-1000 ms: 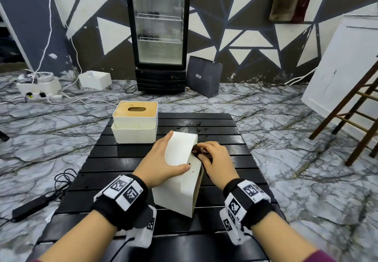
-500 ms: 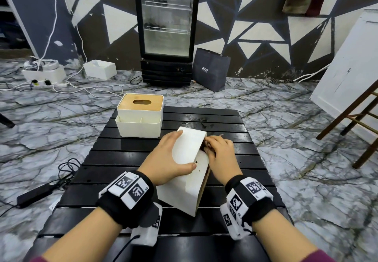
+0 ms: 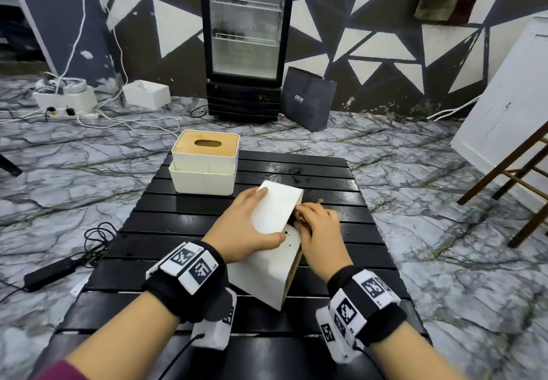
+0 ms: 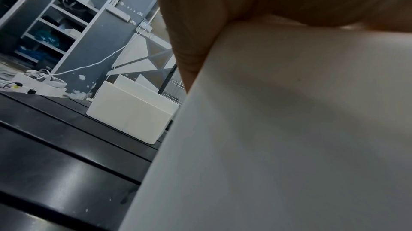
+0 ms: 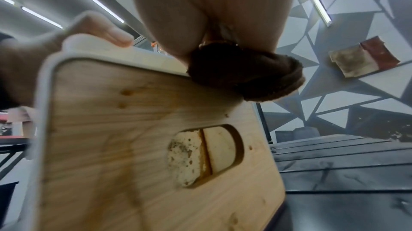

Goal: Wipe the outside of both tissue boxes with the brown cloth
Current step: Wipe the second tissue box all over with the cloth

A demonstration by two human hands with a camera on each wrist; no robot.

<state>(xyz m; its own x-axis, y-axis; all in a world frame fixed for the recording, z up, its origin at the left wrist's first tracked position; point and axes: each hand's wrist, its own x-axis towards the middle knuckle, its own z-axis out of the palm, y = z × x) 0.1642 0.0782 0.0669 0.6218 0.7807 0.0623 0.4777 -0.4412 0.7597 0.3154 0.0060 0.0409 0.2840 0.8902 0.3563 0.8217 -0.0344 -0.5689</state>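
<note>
Barely shifted: my left hand clamps the tipped box steady while my right hand pinches the brown cloth against its upper edge.

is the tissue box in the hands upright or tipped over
Tipped on its side: the held tissue box has its wooden lid facing sideways toward the right hand, unlike the upright tissue box behind.

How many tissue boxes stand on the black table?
2: one upright tissue box at the table's far left corner, one tipped tissue box held between both hands.
</note>
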